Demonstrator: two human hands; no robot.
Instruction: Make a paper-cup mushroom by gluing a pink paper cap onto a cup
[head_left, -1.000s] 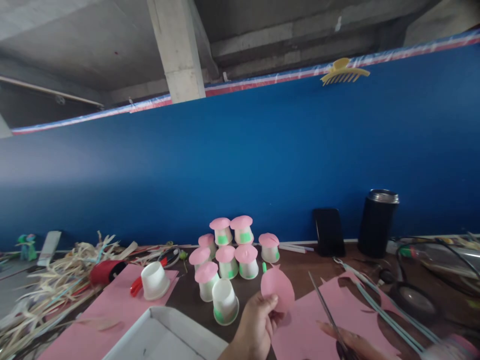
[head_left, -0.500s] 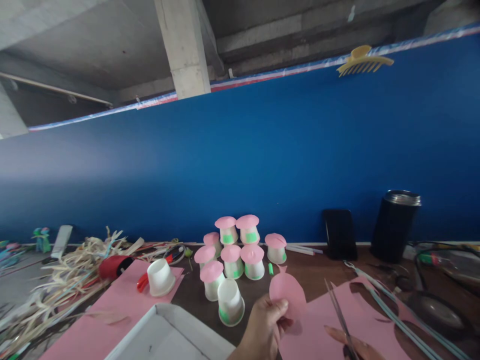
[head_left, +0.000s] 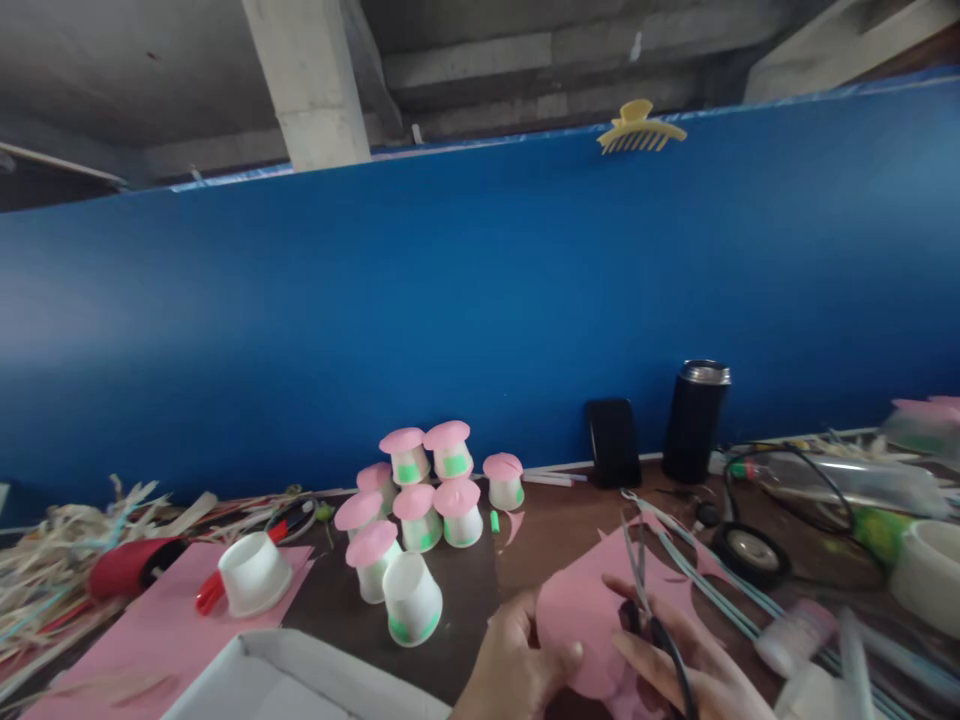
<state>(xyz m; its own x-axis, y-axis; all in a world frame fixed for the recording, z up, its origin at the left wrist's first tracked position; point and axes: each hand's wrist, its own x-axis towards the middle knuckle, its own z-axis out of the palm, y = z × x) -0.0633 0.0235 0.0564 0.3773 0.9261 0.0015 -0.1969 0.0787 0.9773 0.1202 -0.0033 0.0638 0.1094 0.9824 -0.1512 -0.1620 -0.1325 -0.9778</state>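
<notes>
My left hand (head_left: pixel 514 668) pinches a pink paper circle (head_left: pixel 577 632) at the bottom middle of the view, thumb on top. My right hand (head_left: pixel 694 670) grips a pair of scissors (head_left: pixel 646 595) whose blades point up and away, right beside the circle. Both hands hover over a pink paper sheet (head_left: pixel 675 580) with cut-out gaps. Just left stands an upturned white cup with green patches (head_left: pixel 412 598). Behind it is a cluster of cups capped with pink circles (head_left: pixel 420 490).
A white box (head_left: pixel 247 680) sits at the bottom left, with another white cup (head_left: pixel 253 574) on a pink sheet (head_left: pixel 142 640) and dried straw (head_left: pixel 52 560) beyond. A black phone (head_left: pixel 613 442), black flask (head_left: pixel 694 420), tape roll (head_left: pixel 750 555) and cables lie right. A blue wall stands behind.
The view swung right and down. My left hand lowered the pink circle towards the table, and my right hand brought the scissors up against it.
</notes>
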